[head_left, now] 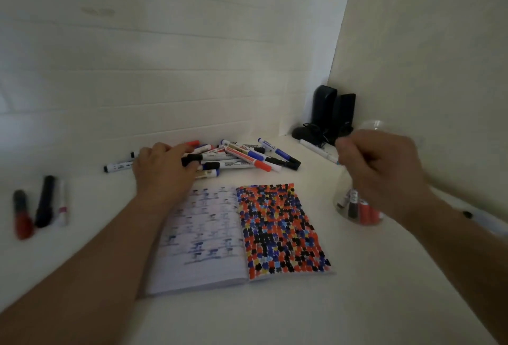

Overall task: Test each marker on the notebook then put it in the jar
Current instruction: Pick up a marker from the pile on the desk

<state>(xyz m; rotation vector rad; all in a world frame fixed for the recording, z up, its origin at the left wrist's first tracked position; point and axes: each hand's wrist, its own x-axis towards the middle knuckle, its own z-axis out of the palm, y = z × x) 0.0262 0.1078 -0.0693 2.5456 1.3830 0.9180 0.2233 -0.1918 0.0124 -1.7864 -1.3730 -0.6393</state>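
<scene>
An open notebook (203, 265) lies on the white table; its right page is covered with red, blue, black and yellow dots. Behind it sits a pile of markers (247, 156) with black, blue and red caps. My left hand (165, 171) reaches into the pile's left end, thumb and fingers pinching a black-capped marker (193, 158). A clear jar (360, 214) with several markers in it stands right of the notebook. My right hand (384, 168) hovers blurred in front of the jar's upper part, fingers curled, with nothing visible in it.
Three markers (44, 203) lie apart at the far left. Black speakers (330, 113) and a cable fill the back corner, with a white marker (316, 149) before them. Another marker (478, 218) lies at the right, beside the wall.
</scene>
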